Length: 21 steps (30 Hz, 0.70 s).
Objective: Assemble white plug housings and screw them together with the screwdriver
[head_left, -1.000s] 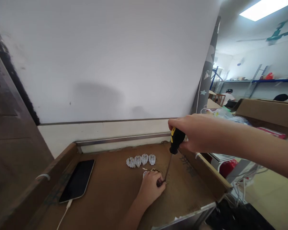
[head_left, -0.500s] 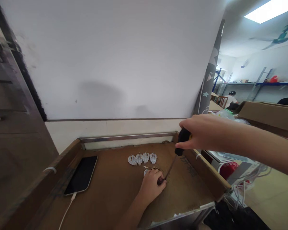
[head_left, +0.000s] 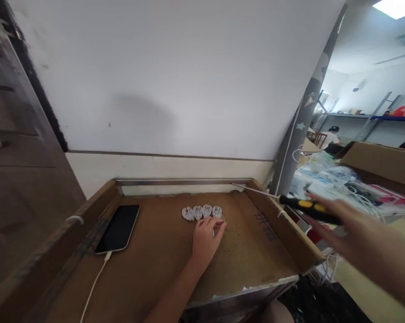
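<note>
My right hand (head_left: 353, 237), blurred by motion, holds a screwdriver (head_left: 306, 208) with a black and yellow handle out to the right. Its long shaft points left over the side wall of the cardboard-lined tray. Down in the tray, my left hand (head_left: 205, 235) has thumb and fingertips drawn together. What they pinch is too small or hidden to make out. Just beyond those fingers stand several clear plastic plug housings with metal pins (head_left: 197, 211) in a row.
A black phone (head_left: 119, 229) lies at the tray's left, with a white charging cable (head_left: 96, 282) plugged in. Raised cardboard sides (head_left: 286, 229) border the tray. Plastic bags (head_left: 337, 172) and an open cardboard box (head_left: 380, 168) are at the right. Farther back sits a person (head_left: 332, 137).
The screwdriver has come away from my left hand, swinging from steeply downward to nearly level as my right hand moved right. My left hand has shifted up, closer to the plug housings.
</note>
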{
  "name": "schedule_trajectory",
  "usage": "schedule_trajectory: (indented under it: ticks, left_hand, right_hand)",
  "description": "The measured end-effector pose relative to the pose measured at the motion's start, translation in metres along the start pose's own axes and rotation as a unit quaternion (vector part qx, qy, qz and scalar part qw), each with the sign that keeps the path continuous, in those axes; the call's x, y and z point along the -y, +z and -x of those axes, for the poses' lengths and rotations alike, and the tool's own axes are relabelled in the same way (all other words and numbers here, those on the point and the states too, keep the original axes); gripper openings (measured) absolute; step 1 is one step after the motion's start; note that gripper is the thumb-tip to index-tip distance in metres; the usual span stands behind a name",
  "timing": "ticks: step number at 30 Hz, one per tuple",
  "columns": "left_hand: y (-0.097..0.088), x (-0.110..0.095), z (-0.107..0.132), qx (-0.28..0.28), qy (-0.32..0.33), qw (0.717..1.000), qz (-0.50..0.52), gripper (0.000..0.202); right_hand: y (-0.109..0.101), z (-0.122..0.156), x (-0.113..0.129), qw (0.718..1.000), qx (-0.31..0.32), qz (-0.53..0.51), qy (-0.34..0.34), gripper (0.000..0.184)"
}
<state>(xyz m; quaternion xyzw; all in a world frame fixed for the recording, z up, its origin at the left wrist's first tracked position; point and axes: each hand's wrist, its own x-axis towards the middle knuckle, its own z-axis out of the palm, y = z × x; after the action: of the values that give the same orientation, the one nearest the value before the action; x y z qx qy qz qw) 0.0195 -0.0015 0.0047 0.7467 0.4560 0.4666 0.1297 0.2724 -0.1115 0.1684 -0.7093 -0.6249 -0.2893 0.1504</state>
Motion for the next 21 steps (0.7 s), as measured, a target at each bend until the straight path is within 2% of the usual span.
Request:
schedule_trajectory:
  ticks: [2, 3, 5, 8, 10, 12, 14, 16, 17, 18, 21]
  left_hand:
    - [-0.001, 0.005, -0.001, -0.042, -0.012, 0.999, 0.031, 0.010]
    - [-0.001, 0.008, -0.001, -0.061, -0.018, 0.997, 0.044, 0.010]
    - [-0.001, 0.012, -0.002, -0.093, -0.029, 0.994, 0.057, 0.010]
    - [-0.001, 0.012, -0.003, -0.102, -0.029, 0.993, 0.055, 0.010]
    - [-0.001, 0.010, -0.003, -0.087, -0.021, 0.995, 0.047, 0.010]
    - [-0.001, 0.007, -0.001, -0.062, -0.012, 0.997, 0.035, 0.011]
    - [-0.002, 0.005, 0.001, -0.032, 0.004, 0.999, 0.025, 0.012]
    - [-0.001, 0.005, 0.003, -0.009, 0.022, 0.999, 0.021, 0.013]
    - [0.000, 0.005, 0.004, -0.007, 0.028, 0.999, 0.020, 0.013]
    - [0.001, 0.005, 0.004, -0.012, 0.029, 0.999, 0.020, 0.012]
    - [0.001, 0.007, 0.002, -0.048, 0.029, 0.998, 0.028, 0.017]
  right_hand:
    - [0.036, 0.026, 0.019, 0.998, 0.022, -0.049, -0.037, 0.041]
    - [0.055, 0.039, 0.026, 0.997, 0.001, -0.066, -0.039, 0.041]
    - [0.092, 0.060, 0.038, 0.995, 0.023, -0.082, -0.045, 0.037]
    - [0.126, 0.077, 0.056, 0.994, 0.032, -0.099, -0.025, 0.032]
    - [0.128, 0.076, 0.073, 0.987, 0.024, -0.159, -0.015, 0.034]
    - [0.120, 0.066, 0.094, 0.963, 0.030, -0.265, -0.022, 0.034]
    - [0.111, 0.052, 0.118, 0.925, 0.039, -0.378, 0.002, 0.031]
    - [0.109, 0.037, 0.139, 0.876, 0.066, -0.475, 0.038, 0.039]
    - [0.112, 0.029, 0.148, 0.844, 0.081, -0.526, 0.061, 0.042]
    - [0.117, 0.023, 0.155, 0.824, 0.098, -0.554, 0.065, 0.041]
    - [0.141, 0.005, 0.169, 0.781, 0.124, -0.610, 0.060, 0.028]
